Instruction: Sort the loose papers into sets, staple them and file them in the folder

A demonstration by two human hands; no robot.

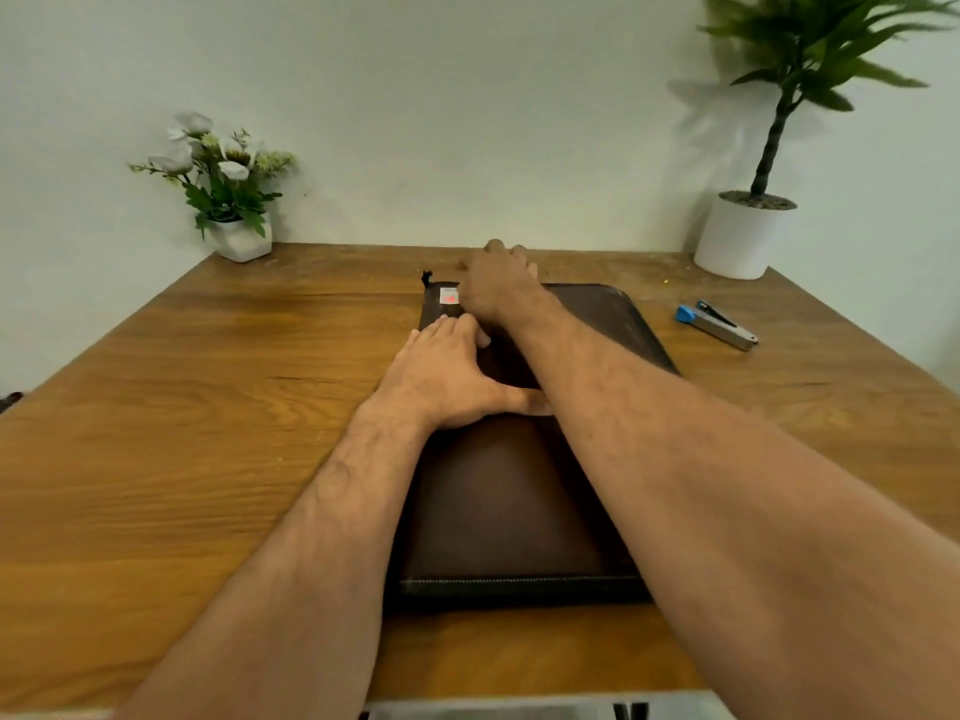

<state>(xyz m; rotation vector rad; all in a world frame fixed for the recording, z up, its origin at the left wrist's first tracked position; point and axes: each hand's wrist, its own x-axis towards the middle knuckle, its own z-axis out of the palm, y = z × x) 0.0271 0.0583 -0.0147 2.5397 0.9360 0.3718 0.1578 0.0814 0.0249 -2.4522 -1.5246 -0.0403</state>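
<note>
- The brown folder (511, 506) lies closed in the middle of the wooden table (208, 407), its spine edge toward me.
- My left hand (452, 376) presses flat on the cover, fingers straight.
- My right hand (498, 288) reaches to the folder's far edge by a small white label (448, 296); I cannot tell its grip.
- The stapler (717, 324) lies apart to the right.
- Two potted plants stand at the wall.

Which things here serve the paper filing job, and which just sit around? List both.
For the job: brown folder, closed, left hand flat on it, right hand at its far edge; stapler beside it.

Just there: flower pot, potted plant, wooden table.

No loose papers show.
</note>
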